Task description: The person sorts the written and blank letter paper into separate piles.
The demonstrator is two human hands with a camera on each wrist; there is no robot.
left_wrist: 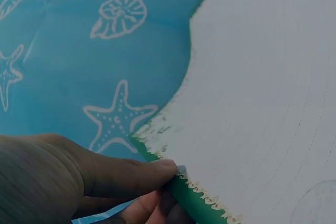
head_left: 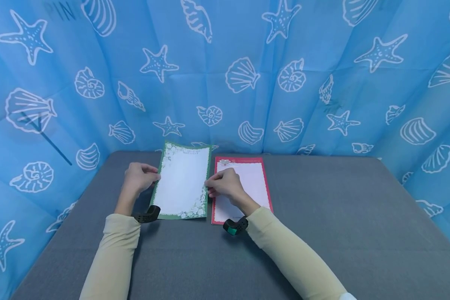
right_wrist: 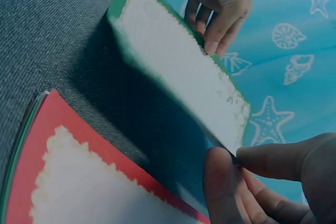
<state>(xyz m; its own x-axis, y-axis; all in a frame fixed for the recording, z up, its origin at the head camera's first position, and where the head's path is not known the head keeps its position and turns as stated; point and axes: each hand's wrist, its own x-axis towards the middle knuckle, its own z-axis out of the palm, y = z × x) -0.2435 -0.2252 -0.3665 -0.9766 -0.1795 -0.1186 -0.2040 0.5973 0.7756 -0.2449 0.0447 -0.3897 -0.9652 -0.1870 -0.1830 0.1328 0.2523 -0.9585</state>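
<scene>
- The green-bordered paper (head_left: 183, 179) is between the two hands, raised off the table (head_left: 333, 208) with a dark shadow beneath, its surface bowed.
- The left hand (head_left: 138, 177) pinches its left edge, thumb on the face and fingers behind; the right hand (head_left: 226, 185) pinches the right edge between thumb and fingers.
- Handling it well probably calls for a light, even pinch on both edges; squeezing hard or bringing the hands together could deepen the bow or crease it.
- The red-bordered stack (head_left: 253, 183) lies partly under the right hand, layered edges showing; a low right wrist might nudge it.
- Right of the right hand the table runs wide, giving most sideways room; left of the left hand there is only a narrow strip before the edge.
- Beyond both hands hangs the blue curtain (head_left: 210, 91), near the paper's top, so forward room looks short.
</scene>
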